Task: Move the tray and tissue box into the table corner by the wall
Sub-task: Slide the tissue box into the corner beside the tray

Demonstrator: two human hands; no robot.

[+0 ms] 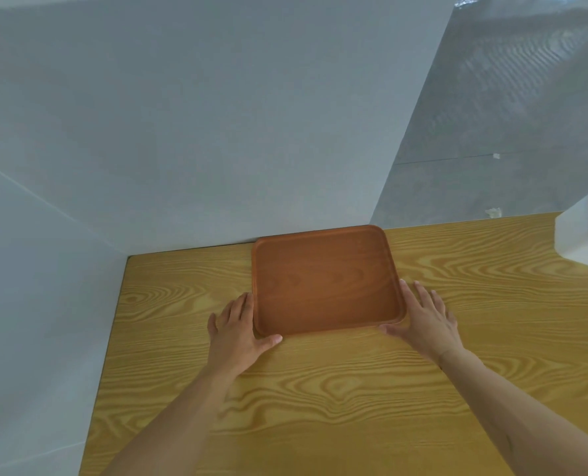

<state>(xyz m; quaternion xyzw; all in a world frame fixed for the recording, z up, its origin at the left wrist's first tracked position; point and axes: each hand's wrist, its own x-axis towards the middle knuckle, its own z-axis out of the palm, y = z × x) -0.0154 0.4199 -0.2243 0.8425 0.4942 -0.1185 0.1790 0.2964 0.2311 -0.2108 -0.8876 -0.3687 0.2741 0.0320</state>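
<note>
A brown wooden tray [327, 280] lies flat on the table with its far edge against the white wall, some way right of the table's far-left corner. My left hand [239, 329] lies flat against the tray's near-left corner, thumb along the front edge. My right hand [426, 319] lies flat against the near-right corner, fingers spread along the right side. Neither hand wraps around the rim. The white tissue box [581, 240], with a wooden top, stands at the far right, partly cut off by the frame edge.
The light wood-grain table [320, 389] meets white walls at the back and left, forming a corner [129, 257] at the far left. A silvery foil-like sheet [509, 132] covers the wall behind the right part of the table.
</note>
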